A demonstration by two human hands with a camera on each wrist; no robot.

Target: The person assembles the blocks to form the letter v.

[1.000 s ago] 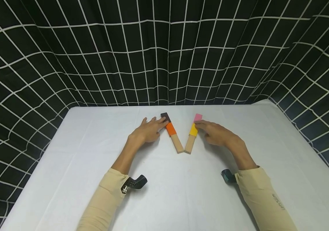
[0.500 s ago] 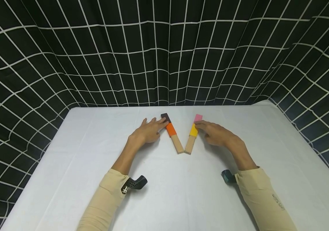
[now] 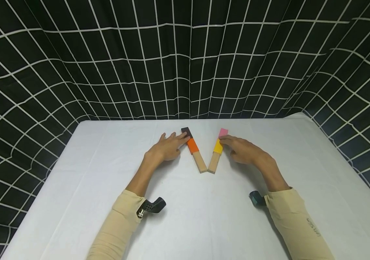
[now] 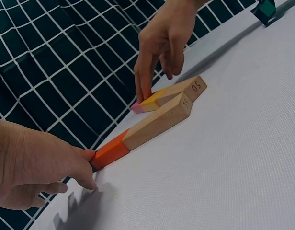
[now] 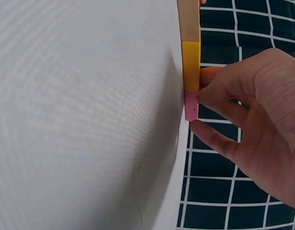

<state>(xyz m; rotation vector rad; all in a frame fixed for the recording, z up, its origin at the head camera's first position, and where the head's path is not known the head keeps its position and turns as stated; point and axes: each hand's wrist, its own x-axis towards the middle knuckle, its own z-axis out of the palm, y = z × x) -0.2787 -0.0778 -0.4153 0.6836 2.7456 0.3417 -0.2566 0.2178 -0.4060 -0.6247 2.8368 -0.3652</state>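
Two wooden block pieces lie on the white table in a V, their plain ends meeting towards the person. The left one runs from a black end (image 3: 185, 130) through an orange section (image 3: 193, 146) to bare wood (image 3: 199, 162). On the right one, pink (image 3: 223, 132) and yellow (image 3: 218, 147) lead to bare wood (image 3: 213, 163). Fingertips of the left hand (image 3: 165, 148) rest on the black and orange part, the other fingers spread. The right hand (image 3: 245, 150) touches the pink and yellow part with extended fingertips. Numbers mark both wooden ends (image 4: 187, 104) in the left wrist view.
White cloth covers the table (image 3: 185, 224). A black curtain with a white grid (image 3: 185, 65) hangs behind it and along both sides. Dark wrist-worn devices (image 3: 154, 205) stick out from both beige sleeves (image 3: 116, 224).
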